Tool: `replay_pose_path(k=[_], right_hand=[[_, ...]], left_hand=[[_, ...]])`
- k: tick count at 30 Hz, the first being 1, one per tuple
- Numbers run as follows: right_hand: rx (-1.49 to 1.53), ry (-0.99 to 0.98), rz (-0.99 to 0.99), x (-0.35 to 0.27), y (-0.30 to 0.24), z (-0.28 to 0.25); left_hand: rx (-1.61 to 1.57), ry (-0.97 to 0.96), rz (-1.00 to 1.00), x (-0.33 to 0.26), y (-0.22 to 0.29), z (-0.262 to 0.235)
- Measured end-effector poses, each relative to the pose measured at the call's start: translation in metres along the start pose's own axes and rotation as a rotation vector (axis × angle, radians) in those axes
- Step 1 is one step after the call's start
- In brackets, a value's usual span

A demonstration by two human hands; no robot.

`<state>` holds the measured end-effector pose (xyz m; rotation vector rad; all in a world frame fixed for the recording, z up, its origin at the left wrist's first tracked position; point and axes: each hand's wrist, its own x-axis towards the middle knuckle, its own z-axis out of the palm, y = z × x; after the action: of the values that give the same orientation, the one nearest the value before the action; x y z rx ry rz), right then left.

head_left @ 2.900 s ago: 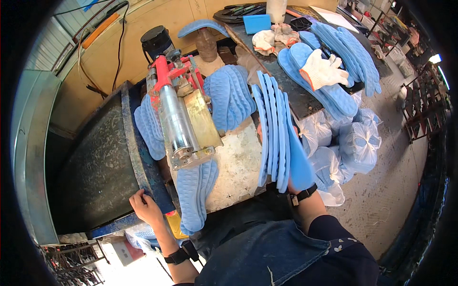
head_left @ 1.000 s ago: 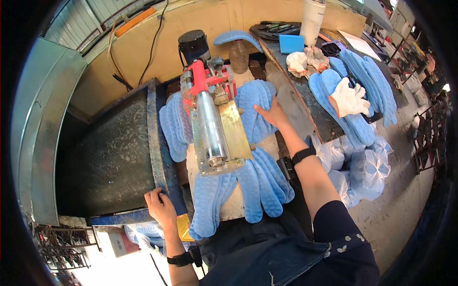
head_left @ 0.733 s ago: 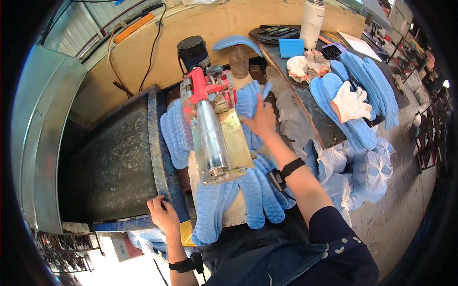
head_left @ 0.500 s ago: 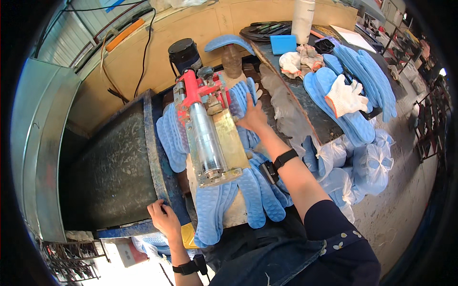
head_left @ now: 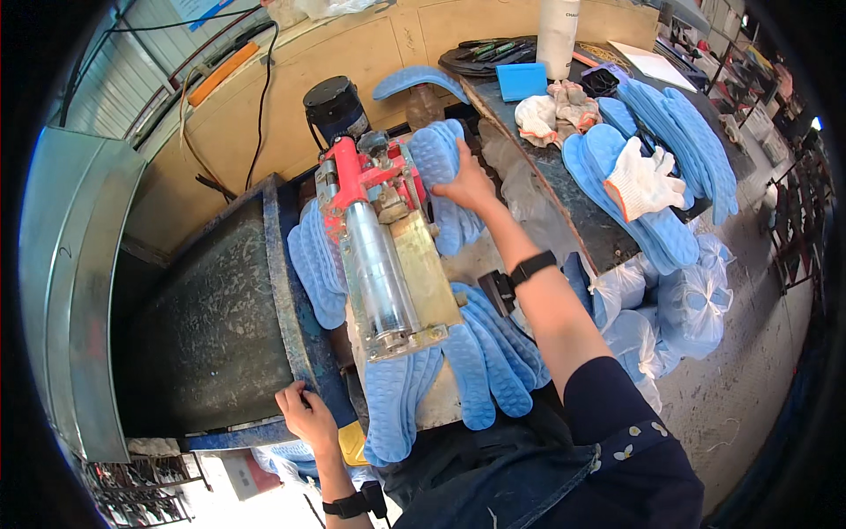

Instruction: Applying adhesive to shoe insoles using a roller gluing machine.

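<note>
My right hand [head_left: 469,183] is closed around a stack of blue dimpled insoles [head_left: 437,154], thumb on the near face and fingers along the right side. The stack stands tilted against the right side of a machine [head_left: 381,264] with a red bracket and a shiny steel cylinder. My left hand [head_left: 308,419] is at the near corner of the dark trough [head_left: 278,300], its fingers curled round a small dark thing I cannot make out. More insoles lie fanned at the machine's near end [head_left: 397,406], to its near right [head_left: 485,357] and along its left side [head_left: 315,264].
A dark side table [head_left: 564,198] at right carries insoles, a white glove [head_left: 641,181], a blue box [head_left: 522,82] and a white bottle [head_left: 558,40]. Knotted plastic bags [head_left: 687,304] sit below it. A black motor [head_left: 337,108] stands behind the machine.
My right hand has lifted and tilted the insole stack up toward the machine's far right side. My left hand stays at the trough corner. The view has shifted slightly.
</note>
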<state>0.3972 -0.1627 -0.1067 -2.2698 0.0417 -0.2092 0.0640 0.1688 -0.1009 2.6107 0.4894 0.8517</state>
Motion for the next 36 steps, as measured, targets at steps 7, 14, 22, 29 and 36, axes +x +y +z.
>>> replay_pose_path(k=[7,14,22,29,36], right_hand=[[-0.258,-0.184,0.038,0.048,0.010,0.024],[-0.149,-0.022,0.336,0.080,0.095,0.035],[-0.174,-0.125,0.429,0.070,0.081,0.041],[0.032,0.498,-0.008,0.051,0.054,0.045],[0.197,0.785,-0.420,0.030,-0.009,-0.029]], left_hand=[[0.015,-0.010,-0.021,-0.002,-0.001,-0.002],[0.005,-0.015,-0.008,0.003,0.001,0.002],[0.025,-0.024,-0.047,-0.001,-0.003,-0.005],[0.028,-0.021,-0.038,-0.002,-0.003,-0.007],[0.001,-0.004,-0.017,0.004,0.008,-0.005]])
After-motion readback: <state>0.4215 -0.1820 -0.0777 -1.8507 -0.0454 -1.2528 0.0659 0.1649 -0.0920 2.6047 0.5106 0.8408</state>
